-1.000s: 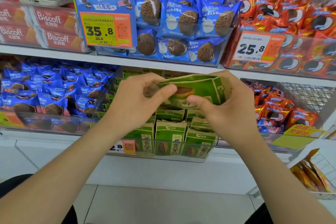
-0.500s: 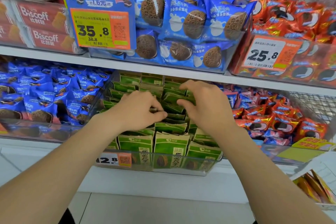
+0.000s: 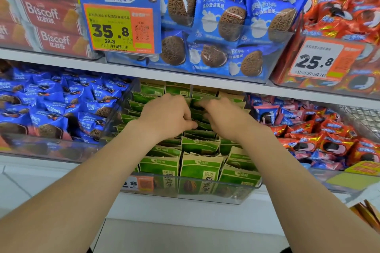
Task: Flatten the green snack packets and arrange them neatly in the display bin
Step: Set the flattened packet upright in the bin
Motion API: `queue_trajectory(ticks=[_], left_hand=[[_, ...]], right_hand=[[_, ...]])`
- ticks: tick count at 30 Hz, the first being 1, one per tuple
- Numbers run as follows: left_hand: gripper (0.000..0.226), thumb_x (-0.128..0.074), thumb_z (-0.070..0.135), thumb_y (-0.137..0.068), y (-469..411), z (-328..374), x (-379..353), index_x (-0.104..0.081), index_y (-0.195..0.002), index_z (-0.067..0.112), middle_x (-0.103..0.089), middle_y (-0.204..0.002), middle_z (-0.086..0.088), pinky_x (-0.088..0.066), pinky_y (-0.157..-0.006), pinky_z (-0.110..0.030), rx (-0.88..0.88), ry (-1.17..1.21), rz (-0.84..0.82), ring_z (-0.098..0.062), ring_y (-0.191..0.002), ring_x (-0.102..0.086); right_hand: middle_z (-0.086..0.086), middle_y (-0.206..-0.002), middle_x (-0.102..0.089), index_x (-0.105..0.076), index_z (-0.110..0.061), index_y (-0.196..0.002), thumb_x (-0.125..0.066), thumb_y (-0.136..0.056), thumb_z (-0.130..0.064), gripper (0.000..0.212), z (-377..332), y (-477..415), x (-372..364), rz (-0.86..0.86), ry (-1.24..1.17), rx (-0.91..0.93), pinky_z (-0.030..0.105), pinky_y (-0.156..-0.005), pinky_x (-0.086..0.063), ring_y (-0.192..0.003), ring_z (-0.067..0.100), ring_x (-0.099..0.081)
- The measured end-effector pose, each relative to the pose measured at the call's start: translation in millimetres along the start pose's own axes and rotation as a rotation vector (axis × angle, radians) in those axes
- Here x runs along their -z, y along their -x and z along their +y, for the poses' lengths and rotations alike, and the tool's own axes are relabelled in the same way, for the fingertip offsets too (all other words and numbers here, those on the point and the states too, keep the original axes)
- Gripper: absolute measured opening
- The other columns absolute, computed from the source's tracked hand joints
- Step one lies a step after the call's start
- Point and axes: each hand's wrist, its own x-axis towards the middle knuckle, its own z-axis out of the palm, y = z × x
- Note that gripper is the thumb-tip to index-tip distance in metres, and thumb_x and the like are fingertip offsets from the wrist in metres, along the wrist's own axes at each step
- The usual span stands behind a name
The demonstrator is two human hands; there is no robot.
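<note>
While facing the lower shelf [image 3: 185, 209], finds blue packets [image 3: 51, 109] heaped at the left. Reaches both arms into the clear display bin [image 3: 242, 193] just beside them, packed with upright green snack packets [image 3: 200, 167] in 3 columns. Curls left hand [image 3: 164, 117] down over packet tops midway back, gripping them. Sets right hand [image 3: 224, 119] close alongside on the same rows; too blurred to tell grasping from pressing. Finds red packets [image 3: 329, 141] heaped at the far right.
</note>
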Motion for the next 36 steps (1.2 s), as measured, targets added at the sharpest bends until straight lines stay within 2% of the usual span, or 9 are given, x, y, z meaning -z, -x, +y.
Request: queue_trajectory(ticks=[5,8,16,19,23,26,29,33,36], left_hand=[[0.021,-0.076,0.058,-0.085,1,6,3,-0.079,-0.097,0.040,-0.063,-0.113,0.010,-0.037,-0.106,-0.053,0.014,-0.261,-0.018,-0.023,-0.120,-0.053],[0.019,-0.080,0.050,-0.084,-1,10,-1,-0.079,-0.101,0.041,-0.051,-0.133,-0.003,-0.034,-0.107,-0.054,0.060,-0.336,-0.003,-0.033,-0.135,-0.041],[0.010,-0.073,0.041,-0.094,-9,7,-20,-0.080,-0.089,0.038,-0.059,-0.123,0.010,-0.032,-0.096,-0.049,0.086,-0.087,0.175,-0.025,-0.126,-0.047],[0.016,-0.070,0.044,-0.098,-10,7,-21,-0.080,-0.091,0.035,-0.072,-0.113,0.009,-0.042,-0.098,-0.047,0.112,0.026,0.195,-0.026,-0.110,-0.062],[0.011,-0.069,0.035,-0.097,-13,-4,-17,-0.066,-0.097,0.025,-0.072,-0.084,0.002,-0.059,-0.082,-0.046,0.202,0.246,0.284,-0.025,-0.087,-0.069],[0.030,-0.064,0.035,-0.101,-10,-7,-17,-0.055,-0.125,0.019,-0.071,-0.099,-0.004,-0.057,-0.086,-0.049,0.173,0.279,0.258,-0.027,-0.095,-0.068],[0.040,-0.051,0.036,-0.107,-5,-4,-20,-0.050,-0.146,0.031,-0.051,-0.129,-0.006,-0.050,-0.097,-0.054,0.046,0.142,0.184,-0.031,-0.110,-0.060],[0.032,-0.039,0.042,-0.110,-4,-3,-15,-0.068,-0.122,0.036,-0.034,-0.120,0.000,-0.030,-0.088,-0.046,0.049,-0.026,-0.031,-0.026,-0.109,-0.053],[0.033,-0.037,0.041,-0.111,-4,-2,-13,-0.068,-0.121,0.032,-0.032,-0.123,0.001,-0.028,-0.089,-0.047,0.045,-0.037,-0.072,-0.025,-0.110,-0.052]], right_hand=[[-0.007,-0.105,-0.071,-0.069,-0.031,-0.106,-0.087,-0.086,-0.040,0.028,16,19,5,0.085,-0.190,0.045,0.044,-0.089,-0.055,-0.102,0.019,-0.064],[-0.002,-0.119,-0.071,-0.073,-0.035,-0.117,-0.089,-0.081,-0.048,0.042,18,21,5,0.059,-0.067,0.016,0.047,-0.092,-0.057,-0.111,0.023,-0.064],[0.003,-0.098,-0.075,-0.081,-0.028,-0.110,-0.076,-0.095,-0.039,0.019,12,8,-6,0.164,-0.061,0.001,0.037,-0.073,-0.058,-0.088,0.024,-0.066],[0.004,-0.088,-0.071,-0.082,-0.025,-0.101,-0.074,-0.099,-0.026,0.008,12,-1,-12,0.173,-0.113,-0.070,0.031,-0.069,-0.046,-0.083,0.024,-0.064],[0.000,-0.085,-0.071,-0.082,-0.019,-0.100,-0.071,-0.100,-0.017,0.010,15,-7,-14,0.259,-0.183,-0.168,0.027,-0.075,-0.041,-0.081,0.019,-0.059],[-0.003,-0.081,-0.064,-0.081,-0.020,-0.099,-0.071,-0.101,-0.019,0.010,13,-8,-10,0.248,-0.189,-0.144,0.026,-0.076,-0.038,-0.082,0.018,-0.055],[-0.001,-0.082,-0.063,-0.078,-0.026,-0.091,-0.074,-0.098,-0.023,0.009,10,-7,-6,0.151,-0.130,-0.121,0.030,-0.073,-0.041,-0.084,0.022,-0.056],[0.006,-0.082,-0.064,-0.066,-0.028,-0.080,-0.071,-0.099,-0.031,0.020,2,-6,-8,0.062,-0.008,-0.071,0.036,-0.067,-0.049,-0.085,0.033,-0.064],[0.007,-0.088,-0.070,-0.069,-0.024,-0.099,-0.059,-0.105,-0.036,0.017,-4,-3,-10,0.210,-0.070,-0.061,0.042,-0.070,-0.058,-0.082,0.033,-0.066]])
